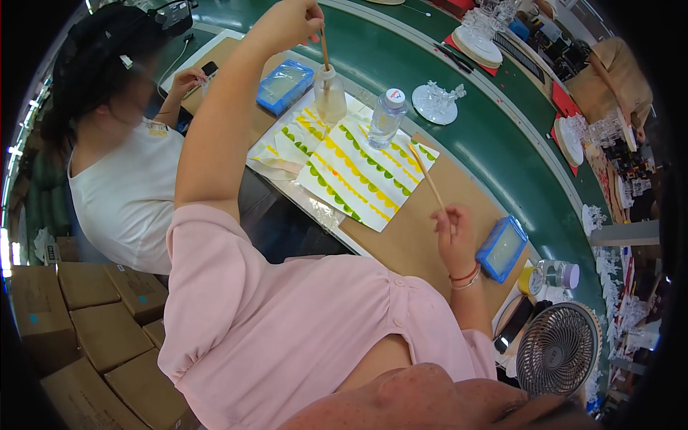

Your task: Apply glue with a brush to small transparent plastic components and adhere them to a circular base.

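Observation:
Raised at the far side, my left hand [287, 30] pinches the top of a thin brown wooden stick [325, 54]. Its lower part stands inside a cloudy, narrow-necked bottle [331, 100]. My right hand [454, 228] is closed round a pale, slim, brush-like stick [428, 175], its far end over the edge of a patterned sheet [351, 168]. That white sheet has green and yellow scallops and lies flat on brown board. On it stands a clear bottle [388, 118] with a white cap and clear liquid. A crumpled sheet of similar pattern lies under the cloudy bottle.
A blue-framed box [284, 86] lies beyond my left arm, another blue-framed box [503, 247] by my right wrist. A fan [559, 347] stands at the near right, near a lidded jar [559, 274]. Clear ornaments on a white disc [435, 104] sit farther off. A co-worker [118, 158] sits left.

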`<state>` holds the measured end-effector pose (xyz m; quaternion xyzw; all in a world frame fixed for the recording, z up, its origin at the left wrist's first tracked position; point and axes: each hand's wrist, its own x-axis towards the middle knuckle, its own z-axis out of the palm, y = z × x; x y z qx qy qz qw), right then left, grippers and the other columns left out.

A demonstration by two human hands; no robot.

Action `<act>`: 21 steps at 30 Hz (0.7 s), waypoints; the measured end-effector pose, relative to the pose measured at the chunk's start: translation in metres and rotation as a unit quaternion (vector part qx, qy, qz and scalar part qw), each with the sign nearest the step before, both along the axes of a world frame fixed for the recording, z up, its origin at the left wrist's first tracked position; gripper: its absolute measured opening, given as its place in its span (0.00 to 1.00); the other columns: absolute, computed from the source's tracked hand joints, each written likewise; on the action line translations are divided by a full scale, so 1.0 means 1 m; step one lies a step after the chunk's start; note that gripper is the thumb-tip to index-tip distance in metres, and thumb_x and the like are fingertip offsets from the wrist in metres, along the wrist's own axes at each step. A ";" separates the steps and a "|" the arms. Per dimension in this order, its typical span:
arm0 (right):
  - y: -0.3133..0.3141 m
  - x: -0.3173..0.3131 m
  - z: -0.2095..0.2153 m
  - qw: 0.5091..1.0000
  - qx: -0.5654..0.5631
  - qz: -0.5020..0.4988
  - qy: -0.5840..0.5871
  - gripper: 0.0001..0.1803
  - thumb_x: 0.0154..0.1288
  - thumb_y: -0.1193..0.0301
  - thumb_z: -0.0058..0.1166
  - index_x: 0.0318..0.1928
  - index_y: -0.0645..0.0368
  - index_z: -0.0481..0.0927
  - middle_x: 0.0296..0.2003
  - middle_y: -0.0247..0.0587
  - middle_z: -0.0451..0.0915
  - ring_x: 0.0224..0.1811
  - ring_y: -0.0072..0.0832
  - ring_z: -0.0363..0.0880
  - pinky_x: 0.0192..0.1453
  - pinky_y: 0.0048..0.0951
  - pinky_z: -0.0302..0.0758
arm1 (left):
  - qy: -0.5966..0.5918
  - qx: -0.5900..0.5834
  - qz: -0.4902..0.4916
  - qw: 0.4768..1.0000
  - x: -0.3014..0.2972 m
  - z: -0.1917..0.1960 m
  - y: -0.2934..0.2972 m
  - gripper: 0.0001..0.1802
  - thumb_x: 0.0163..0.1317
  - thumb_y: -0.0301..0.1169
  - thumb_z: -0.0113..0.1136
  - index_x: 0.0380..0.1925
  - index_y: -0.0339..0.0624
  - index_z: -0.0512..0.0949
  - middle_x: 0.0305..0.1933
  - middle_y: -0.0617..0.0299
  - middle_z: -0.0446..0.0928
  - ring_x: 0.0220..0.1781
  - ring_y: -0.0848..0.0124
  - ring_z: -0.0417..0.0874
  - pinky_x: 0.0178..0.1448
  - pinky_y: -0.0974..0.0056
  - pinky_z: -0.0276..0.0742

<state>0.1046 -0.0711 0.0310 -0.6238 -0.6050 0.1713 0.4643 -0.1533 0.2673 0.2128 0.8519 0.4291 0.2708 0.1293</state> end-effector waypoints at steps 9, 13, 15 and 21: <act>0.122 -0.037 0.122 0.976 0.157 -0.025 -0.149 0.03 0.64 0.75 0.55 0.36 0.62 0.77 0.24 0.40 0.81 0.23 0.25 0.79 0.28 0.24 0.74 | -0.114 0.150 -0.067 0.980 -0.035 0.027 -0.030 0.07 0.60 0.27 0.57 0.29 0.33 0.74 0.26 0.55 0.81 0.28 0.72 0.83 0.33 0.68 0.78; 0.167 -0.048 0.137 0.950 0.172 -0.009 -0.261 0.04 0.61 0.73 0.58 0.37 0.58 0.79 0.27 0.43 0.81 0.25 0.36 0.80 0.30 0.28 0.75 | -0.200 0.154 0.046 0.967 -0.038 0.053 -0.078 0.03 0.58 0.23 0.58 0.30 0.33 0.76 0.37 0.52 0.82 0.33 0.67 0.85 0.42 0.64 0.80; 0.186 -0.062 0.142 0.938 0.185 0.017 -0.293 0.05 0.61 0.72 0.57 0.37 0.57 0.79 0.27 0.44 0.81 0.27 0.40 0.80 0.30 0.30 0.75 | -0.240 0.163 0.125 0.949 -0.049 0.067 -0.104 0.02 0.56 0.20 0.59 0.31 0.34 0.77 0.43 0.51 0.82 0.35 0.65 0.86 0.46 0.62 0.81; 0.221 -0.078 0.154 0.902 0.106 0.052 -0.415 0.03 0.61 0.72 0.52 0.32 0.58 0.76 0.25 0.46 0.79 0.29 0.45 0.78 0.32 0.41 0.73 | -0.498 0.089 -0.058 0.861 -0.054 0.070 -0.101 0.03 0.65 0.23 0.52 0.33 0.34 0.72 0.31 0.57 0.80 0.29 0.75 0.82 0.37 0.73 0.79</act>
